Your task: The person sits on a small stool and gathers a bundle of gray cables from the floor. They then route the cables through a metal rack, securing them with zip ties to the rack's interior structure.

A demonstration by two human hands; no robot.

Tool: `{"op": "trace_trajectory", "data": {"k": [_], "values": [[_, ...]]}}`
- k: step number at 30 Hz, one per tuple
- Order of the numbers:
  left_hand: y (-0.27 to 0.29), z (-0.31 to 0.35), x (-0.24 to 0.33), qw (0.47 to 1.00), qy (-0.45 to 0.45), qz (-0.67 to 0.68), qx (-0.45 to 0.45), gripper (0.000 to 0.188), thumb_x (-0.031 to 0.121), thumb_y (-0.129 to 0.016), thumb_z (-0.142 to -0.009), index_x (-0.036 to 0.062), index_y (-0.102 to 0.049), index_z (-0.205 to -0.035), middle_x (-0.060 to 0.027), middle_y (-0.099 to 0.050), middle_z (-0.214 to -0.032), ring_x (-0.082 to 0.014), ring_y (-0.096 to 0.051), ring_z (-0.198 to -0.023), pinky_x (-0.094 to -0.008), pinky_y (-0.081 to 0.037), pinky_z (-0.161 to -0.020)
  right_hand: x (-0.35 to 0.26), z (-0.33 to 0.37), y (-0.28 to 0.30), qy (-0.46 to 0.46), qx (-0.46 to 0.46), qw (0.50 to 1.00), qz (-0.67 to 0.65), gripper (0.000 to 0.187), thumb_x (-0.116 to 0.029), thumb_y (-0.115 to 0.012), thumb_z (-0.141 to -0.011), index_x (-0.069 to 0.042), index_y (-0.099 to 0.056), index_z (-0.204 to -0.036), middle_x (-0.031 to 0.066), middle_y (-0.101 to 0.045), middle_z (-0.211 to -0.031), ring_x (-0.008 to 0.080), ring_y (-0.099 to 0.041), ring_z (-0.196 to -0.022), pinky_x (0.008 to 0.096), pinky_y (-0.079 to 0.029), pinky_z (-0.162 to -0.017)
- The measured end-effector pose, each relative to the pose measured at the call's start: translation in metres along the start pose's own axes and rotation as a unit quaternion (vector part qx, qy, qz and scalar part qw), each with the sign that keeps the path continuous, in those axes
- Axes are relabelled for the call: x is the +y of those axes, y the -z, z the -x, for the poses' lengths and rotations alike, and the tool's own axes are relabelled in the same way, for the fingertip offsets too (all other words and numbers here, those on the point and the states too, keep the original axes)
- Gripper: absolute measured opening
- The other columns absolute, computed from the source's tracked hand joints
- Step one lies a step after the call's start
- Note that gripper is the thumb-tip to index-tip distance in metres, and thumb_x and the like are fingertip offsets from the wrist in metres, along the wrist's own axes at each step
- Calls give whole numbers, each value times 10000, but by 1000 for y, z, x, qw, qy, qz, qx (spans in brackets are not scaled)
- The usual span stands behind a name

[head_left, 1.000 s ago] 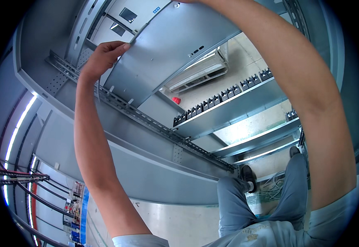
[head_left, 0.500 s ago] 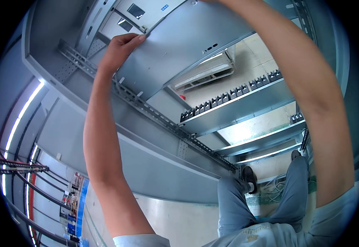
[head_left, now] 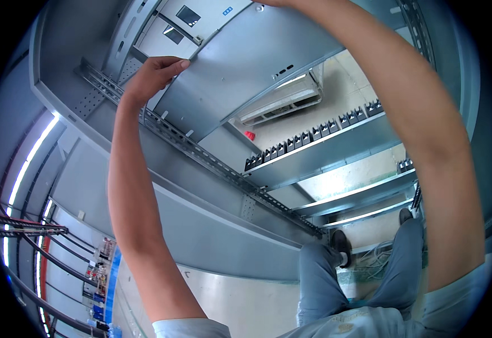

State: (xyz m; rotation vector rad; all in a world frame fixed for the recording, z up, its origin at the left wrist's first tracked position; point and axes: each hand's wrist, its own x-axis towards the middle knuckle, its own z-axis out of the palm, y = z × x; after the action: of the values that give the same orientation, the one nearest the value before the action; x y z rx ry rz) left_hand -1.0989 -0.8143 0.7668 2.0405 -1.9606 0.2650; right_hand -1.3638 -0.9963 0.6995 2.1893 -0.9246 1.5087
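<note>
A broad grey sheet-metal panel (head_left: 229, 73) lies tilted inside the frame of a tall open metal cabinet. My left hand (head_left: 154, 76) is closed on the panel's far left edge, its thumb along the edge and the fingers curled. At the top of the view my right hand (head_left: 274, 3) grips the same far edge further right; most of it is cut off by the picture border. Below the panel's left corner runs a slotted mounting rail (head_left: 195, 151). A crossbar (head_left: 336, 147) nearer me carries a row of black notched blocks (head_left: 305, 138).
More crossbars (head_left: 358, 194) span the frame above my feet. Through the openings show a white slatted unit (head_left: 285, 104), a small red object (head_left: 250, 135) and loose cables (head_left: 378, 259) on the floor. The cabinet's side wall (head_left: 212, 231) stands along my left.
My left hand has moved slightly left and nearer to me, and the panel has shifted a little the same way. More of the red object shows. My right hand remains at the far edge.
</note>
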Motion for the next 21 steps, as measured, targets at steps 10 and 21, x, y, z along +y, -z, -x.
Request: {"op": "trace_trajectory", "data": {"k": [10, 21], "values": [[-6, -5, -10, 999, -15, -25, 31, 466, 437, -730, -966, 16, -765, -1162, -21, -714, -912, -92, -607, -883, -256, -483, -830, -2, 0, -2, 6, -6, 1000, 16, 451, -466, -574, -951, -74, -784, -1021, 175, -757, -1056, 367, -709, -1031, 484, -557, -880], [-23, 8, -24, 994, -30, 7, 102, 492, 447, -726, -960, 21, -753, -1204, -1, -685, -870, -97, -557, -793, -264, -469, -740, -7, 2, 2, -14, -15, 1000, 12, 463, -471, -545, -962, -77, -780, -1018, 178, -754, -1044, 372, -705, -1018, 496, -547, -885]]}}
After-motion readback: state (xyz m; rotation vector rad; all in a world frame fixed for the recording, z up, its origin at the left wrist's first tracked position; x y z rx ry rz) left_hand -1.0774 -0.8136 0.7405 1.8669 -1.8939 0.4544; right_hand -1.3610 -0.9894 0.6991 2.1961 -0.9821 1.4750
